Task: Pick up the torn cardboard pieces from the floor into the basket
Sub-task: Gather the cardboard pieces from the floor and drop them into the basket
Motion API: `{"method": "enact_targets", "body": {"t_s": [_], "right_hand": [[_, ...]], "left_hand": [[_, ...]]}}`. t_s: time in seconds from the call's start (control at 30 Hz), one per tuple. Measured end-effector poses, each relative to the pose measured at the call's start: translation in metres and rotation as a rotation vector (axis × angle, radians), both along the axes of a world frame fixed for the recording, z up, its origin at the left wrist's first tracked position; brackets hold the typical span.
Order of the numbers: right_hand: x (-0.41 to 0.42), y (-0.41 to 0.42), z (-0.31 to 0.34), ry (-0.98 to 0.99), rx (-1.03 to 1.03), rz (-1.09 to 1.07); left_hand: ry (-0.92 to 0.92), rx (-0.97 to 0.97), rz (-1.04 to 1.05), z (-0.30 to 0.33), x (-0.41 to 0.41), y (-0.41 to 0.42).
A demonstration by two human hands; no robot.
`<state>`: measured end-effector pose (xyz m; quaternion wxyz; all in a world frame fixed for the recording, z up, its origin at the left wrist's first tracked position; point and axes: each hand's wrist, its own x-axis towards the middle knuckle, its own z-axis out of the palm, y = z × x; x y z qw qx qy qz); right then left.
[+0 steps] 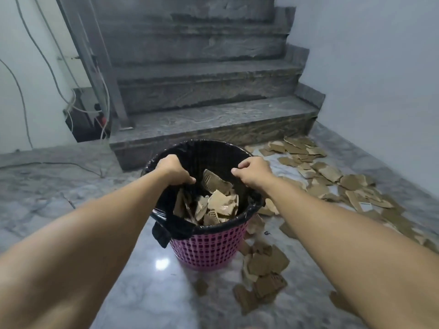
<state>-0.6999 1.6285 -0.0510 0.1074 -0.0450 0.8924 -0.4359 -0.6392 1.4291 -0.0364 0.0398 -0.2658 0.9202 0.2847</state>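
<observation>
Shiny grey marble floor (71,186), grey stairs (204,91) far, wires (47,67) on left wall. Pink basket (209,248) in middle, black bag (213,153) inside, some cardboard pieces (221,203) in it. More scattered right. Left hand (172,170) and right hand (253,173) grip bag edge, fingers curled.

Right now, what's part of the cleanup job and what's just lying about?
Job: basket; black liner, gripped by left hand and right hand; cardboard in basket; cardboard on floor.
Lying about: stairs; cables; wall box.
</observation>
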Motion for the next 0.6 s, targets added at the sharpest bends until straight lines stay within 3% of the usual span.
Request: {"method": "enact_targets", "body": {"t_s": [0.1,0.23,0.33,0.47,0.6], "right_hand": [[-0.006,0.022,0.004,-0.04,-0.216,-0.093],[-0.012,0.076,0.001,-0.05,-0.25,-0.176],[-0.01,0.126,-0.009,-0.126,-0.171,-0.183],[-0.009,0.193,-0.02,-0.239,0.102,-0.026],[-0.011,0.244,-0.045,-0.298,0.283,0.049]], "left_hand": [[0.144,-0.076,-0.04,0.004,-0.021,0.02],[0.264,-0.022,-0.244,0.006,-0.052,0.085],[0.312,0.036,-0.391,0.003,-0.059,0.146],[0.301,0.068,-0.523,-0.006,-0.063,0.208],[0.097,0.102,-0.616,-0.039,-0.065,0.257]]}}
